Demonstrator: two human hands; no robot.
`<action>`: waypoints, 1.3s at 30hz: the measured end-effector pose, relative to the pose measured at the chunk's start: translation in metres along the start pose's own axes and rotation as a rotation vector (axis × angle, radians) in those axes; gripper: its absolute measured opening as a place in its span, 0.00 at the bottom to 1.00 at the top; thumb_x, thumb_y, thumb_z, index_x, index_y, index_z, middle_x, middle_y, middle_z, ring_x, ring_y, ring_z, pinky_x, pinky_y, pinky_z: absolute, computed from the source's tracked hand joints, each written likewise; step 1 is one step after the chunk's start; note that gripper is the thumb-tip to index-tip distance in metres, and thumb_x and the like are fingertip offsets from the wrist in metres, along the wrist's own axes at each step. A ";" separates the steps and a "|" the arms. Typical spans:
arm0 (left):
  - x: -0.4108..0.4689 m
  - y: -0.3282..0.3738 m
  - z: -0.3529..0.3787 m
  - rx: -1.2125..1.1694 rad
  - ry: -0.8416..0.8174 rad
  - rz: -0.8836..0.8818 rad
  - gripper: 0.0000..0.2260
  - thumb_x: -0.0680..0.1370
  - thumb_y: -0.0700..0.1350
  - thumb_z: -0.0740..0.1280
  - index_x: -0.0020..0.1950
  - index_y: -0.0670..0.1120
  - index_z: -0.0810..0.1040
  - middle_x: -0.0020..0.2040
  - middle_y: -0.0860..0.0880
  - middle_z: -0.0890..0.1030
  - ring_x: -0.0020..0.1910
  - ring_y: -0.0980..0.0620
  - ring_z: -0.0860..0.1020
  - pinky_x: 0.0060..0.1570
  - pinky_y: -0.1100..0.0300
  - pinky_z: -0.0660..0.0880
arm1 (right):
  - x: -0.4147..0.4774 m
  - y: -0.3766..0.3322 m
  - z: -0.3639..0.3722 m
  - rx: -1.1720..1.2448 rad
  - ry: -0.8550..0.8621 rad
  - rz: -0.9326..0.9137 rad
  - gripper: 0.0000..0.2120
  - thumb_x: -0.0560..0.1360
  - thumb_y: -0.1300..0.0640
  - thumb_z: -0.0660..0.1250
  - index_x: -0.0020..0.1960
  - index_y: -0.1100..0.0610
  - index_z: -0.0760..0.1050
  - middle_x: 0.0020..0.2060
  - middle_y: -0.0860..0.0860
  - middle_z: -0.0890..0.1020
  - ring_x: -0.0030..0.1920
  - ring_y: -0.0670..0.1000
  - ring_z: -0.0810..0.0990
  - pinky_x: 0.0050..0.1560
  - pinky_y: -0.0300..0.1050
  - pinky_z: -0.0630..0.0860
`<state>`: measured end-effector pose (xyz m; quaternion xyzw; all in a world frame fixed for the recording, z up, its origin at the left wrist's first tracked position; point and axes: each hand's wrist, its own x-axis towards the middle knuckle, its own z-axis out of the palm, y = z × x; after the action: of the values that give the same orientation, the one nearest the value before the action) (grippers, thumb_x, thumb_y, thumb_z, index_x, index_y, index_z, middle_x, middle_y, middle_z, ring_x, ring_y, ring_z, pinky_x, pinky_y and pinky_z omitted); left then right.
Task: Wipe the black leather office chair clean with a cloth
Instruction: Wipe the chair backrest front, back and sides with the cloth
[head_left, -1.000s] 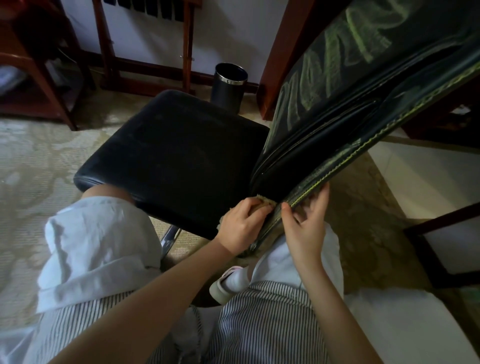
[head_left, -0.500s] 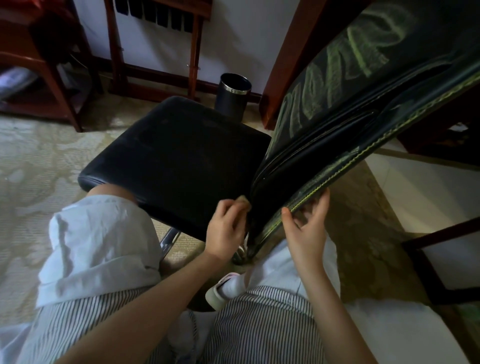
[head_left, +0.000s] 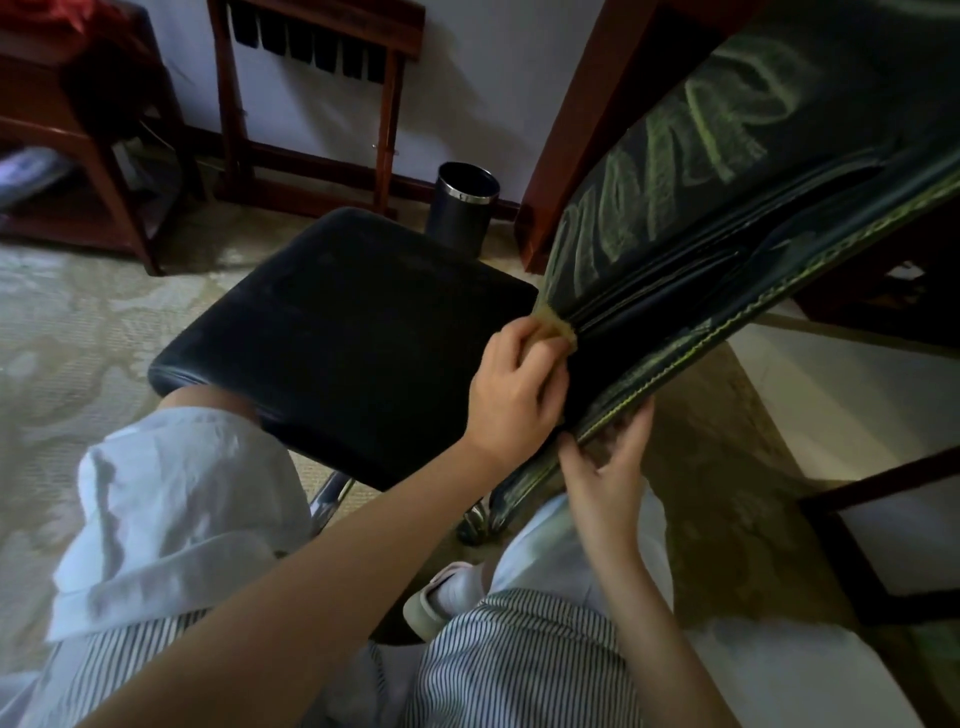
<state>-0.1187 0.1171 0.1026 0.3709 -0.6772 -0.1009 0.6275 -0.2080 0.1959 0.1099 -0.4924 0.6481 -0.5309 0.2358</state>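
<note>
Head: one chair (head_left: 337, 338), one cloth (head_left: 553, 325)

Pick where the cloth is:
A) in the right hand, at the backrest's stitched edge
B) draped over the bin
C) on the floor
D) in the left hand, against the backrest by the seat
D: the left hand grips the cloth against the backrest beside the seat; the right hand holds only the backrest's stitched edge.
</note>
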 end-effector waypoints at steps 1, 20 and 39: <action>-0.008 -0.003 -0.001 -0.015 -0.011 -0.018 0.07 0.77 0.41 0.61 0.54 0.45 0.70 0.56 0.45 0.69 0.49 0.43 0.76 0.44 0.56 0.74 | 0.000 -0.001 0.000 0.003 0.003 0.003 0.38 0.74 0.68 0.66 0.75 0.48 0.51 0.56 0.33 0.69 0.51 0.24 0.72 0.46 0.24 0.71; 0.049 0.021 -0.033 -0.490 -0.087 -0.537 0.09 0.77 0.43 0.58 0.47 0.54 0.76 0.50 0.50 0.79 0.52 0.56 0.75 0.54 0.63 0.70 | -0.001 -0.048 -0.048 -0.484 0.071 -0.222 0.40 0.74 0.62 0.67 0.74 0.42 0.46 0.75 0.53 0.56 0.74 0.52 0.56 0.70 0.58 0.62; 0.121 0.049 -0.008 -0.332 -0.342 -0.149 0.09 0.78 0.42 0.65 0.57 0.44 0.78 0.51 0.49 0.79 0.52 0.55 0.76 0.56 0.59 0.73 | 0.097 -0.155 -0.117 -1.681 -0.032 -1.322 0.28 0.67 0.64 0.71 0.67 0.60 0.71 0.67 0.60 0.72 0.68 0.61 0.68 0.70 0.60 0.50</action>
<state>-0.1223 0.0784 0.2275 0.2889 -0.7185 -0.3181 0.5470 -0.2842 0.1704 0.3116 -0.7574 0.4075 0.0700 -0.5055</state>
